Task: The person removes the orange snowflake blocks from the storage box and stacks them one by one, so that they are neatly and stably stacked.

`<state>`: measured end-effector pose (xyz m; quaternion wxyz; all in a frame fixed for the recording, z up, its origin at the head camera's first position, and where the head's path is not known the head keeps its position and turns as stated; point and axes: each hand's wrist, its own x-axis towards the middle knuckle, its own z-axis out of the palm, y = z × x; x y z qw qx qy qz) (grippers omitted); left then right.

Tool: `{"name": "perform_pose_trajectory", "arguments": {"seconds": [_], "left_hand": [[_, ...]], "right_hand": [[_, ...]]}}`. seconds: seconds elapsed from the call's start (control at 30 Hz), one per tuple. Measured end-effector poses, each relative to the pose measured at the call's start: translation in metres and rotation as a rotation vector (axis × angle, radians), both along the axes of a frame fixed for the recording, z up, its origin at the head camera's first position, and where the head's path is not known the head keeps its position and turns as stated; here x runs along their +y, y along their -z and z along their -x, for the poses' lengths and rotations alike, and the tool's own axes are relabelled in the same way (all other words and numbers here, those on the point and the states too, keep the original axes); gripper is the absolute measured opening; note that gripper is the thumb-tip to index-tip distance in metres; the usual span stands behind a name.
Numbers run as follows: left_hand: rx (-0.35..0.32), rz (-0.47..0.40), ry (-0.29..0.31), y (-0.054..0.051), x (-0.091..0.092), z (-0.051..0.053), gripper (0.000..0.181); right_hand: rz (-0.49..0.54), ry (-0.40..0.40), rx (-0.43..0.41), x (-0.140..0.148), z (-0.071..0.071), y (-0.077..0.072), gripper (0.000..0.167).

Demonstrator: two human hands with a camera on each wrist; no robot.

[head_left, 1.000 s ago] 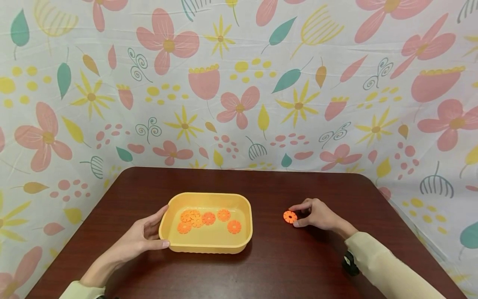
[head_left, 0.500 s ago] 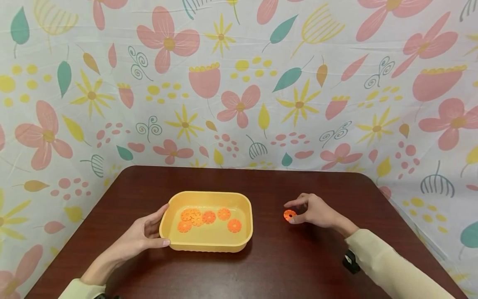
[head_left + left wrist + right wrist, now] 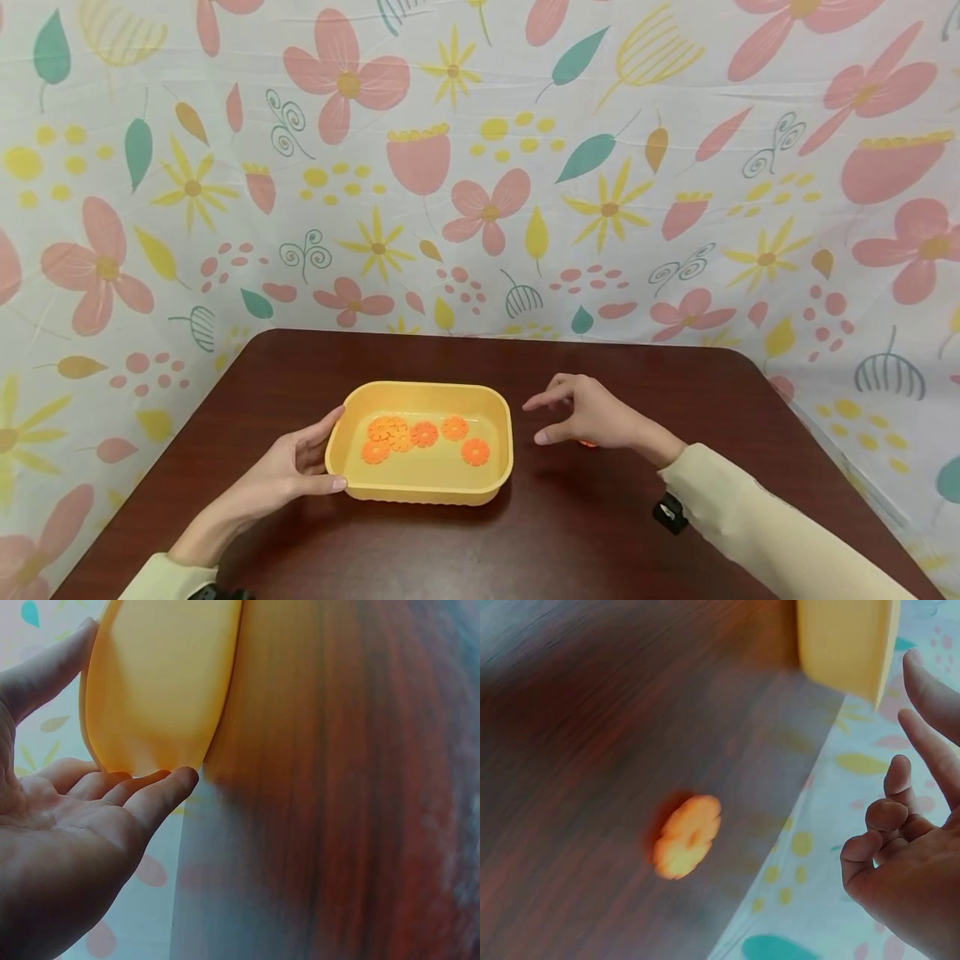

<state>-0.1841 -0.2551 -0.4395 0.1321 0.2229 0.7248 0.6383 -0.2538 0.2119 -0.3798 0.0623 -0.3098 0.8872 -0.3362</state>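
Observation:
A yellow plastic tub (image 3: 420, 492) stands on the table, holding several orange notched discs (image 3: 476, 452), some overlapping at its left. My left hand (image 3: 288, 471) grips the tub's left end, thumb at the near corner and fingers at the far one. In the left wrist view, fingertips (image 3: 184, 778) press against the tub's outer wall. My right hand (image 3: 592, 414) hovers right of the tub, thumb and index finger apart with nothing between them. One orange disc (image 3: 690, 836) lies on the tabletop behind that hand; the head view shows just a sliver of it.
The dark brown wooden table (image 3: 480, 550) has rounded far corners. A white cloth (image 3: 480, 167) printed with flowers and leaves hangs behind it and along the sides. Each wrist carries a black device (image 3: 670, 513) near the pale sleeve.
My right hand has let go of the orange disc, leaving it on the table, and moved left toward the tub with fingers spread. The left hand stays on the tub.

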Motion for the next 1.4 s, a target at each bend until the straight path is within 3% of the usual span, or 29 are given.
{"name": "perform_pose_trajectory", "arguments": {"seconds": [0.37, 0.83, 1.13, 1.4], "left_hand": [[-0.011, -0.006, -0.001, -0.001, 0.001, 0.000, 0.098], [-0.010, 0.002, -0.005, -0.002, 0.001, -0.001, 0.098], [-0.017, 0.020, -0.011, -0.001, 0.000, -0.001, 0.098], [-0.015, 0.014, -0.008, -0.001, 0.000, 0.000, 0.098]], "right_hand": [[0.013, -0.104, -0.015, -0.051, 0.001, -0.007, 0.041], [0.010, -0.195, -0.022, -0.103, 0.007, 0.000, 0.043], [0.043, -0.220, -0.055, -0.122, 0.011, 0.012, 0.044], [0.018, -0.195, -0.070, -0.135, 0.016, 0.021, 0.045]]}}
